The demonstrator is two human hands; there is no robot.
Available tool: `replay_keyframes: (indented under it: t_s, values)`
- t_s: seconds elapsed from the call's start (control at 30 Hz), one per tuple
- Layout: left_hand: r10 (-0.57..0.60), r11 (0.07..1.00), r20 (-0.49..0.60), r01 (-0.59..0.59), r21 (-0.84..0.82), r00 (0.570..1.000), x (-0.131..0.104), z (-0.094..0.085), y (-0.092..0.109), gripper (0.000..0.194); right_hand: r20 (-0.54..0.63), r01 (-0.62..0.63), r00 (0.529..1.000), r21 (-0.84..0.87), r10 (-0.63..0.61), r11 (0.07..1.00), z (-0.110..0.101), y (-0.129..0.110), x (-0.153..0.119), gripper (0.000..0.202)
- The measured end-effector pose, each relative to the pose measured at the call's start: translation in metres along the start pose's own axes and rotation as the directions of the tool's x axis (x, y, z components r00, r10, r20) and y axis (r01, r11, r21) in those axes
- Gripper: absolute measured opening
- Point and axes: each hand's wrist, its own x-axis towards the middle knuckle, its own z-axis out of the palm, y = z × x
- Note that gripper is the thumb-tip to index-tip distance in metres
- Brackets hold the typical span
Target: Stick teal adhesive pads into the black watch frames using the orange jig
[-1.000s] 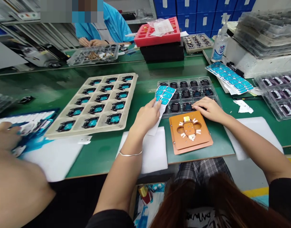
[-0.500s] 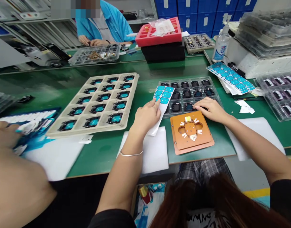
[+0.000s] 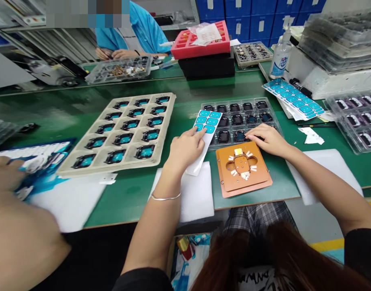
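A left hand spreads its fingers over a white sheet with blue patches at a green workbench, the lower part of the sheet lying over a white foam pad. Index and middle fingers rest on the sheet; whether the thumb pinches it from below cannot be told.

The right hand reaches into a clear tray, fingertips at the edge of a black frame seated in its pocket. Whether they grip the frame or merely touch it is, fairly put, too small to settle.

The work in hand appears to be handling at sheet and frame together. Peeling a patch would call for a fingertip under its edge and a steady backing; lifting the frame, for a firm hold on its sides.

Just in front of the clear tray sits an orange fixture, its shaped recess ringed by small white pieces (one pad at the top is yellow). To the left, a beige tray holds rows of black frames with blue centers, near a co-worker's hand.
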Motion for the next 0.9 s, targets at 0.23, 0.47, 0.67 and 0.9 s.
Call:
replay_keyframes:
  t_s: [0.23, 0.47, 0.67, 0.9]
  values:
    - [-0.15, 0.967, -0.156, 0.112, -0.227, 0.976, 0.027, 0.014, -0.012, 0.046, 0.003, -0.009, 1.0, -0.012, 0.009, 1.0, -0.001, -0.001, 0.0, 0.032]
    - [-0.196, 0.9, -0.179, 0.104, -0.423, 0.964, 0.031, 0.022, -0.019, 0.031, -0.008, -0.008, 1.0, -0.011, 0.008, 1.0, 0.0, 0.0, 0.0, 0.031]
    - [-0.216, 0.835, -0.188, 0.082, -0.543, 0.958, 0.031, 0.021, -0.018, 0.034, -0.02, 0.002, 1.0, -0.011, -0.002, 1.0, 0.0, 0.001, 0.0, 0.032]
    - [-0.223, 0.841, -0.218, 0.075, -0.536, 0.95, 0.029, 0.019, -0.016, 0.022, -0.005, -0.015, 1.0, -0.011, 0.015, 1.0, -0.001, -0.001, 0.0, 0.032]
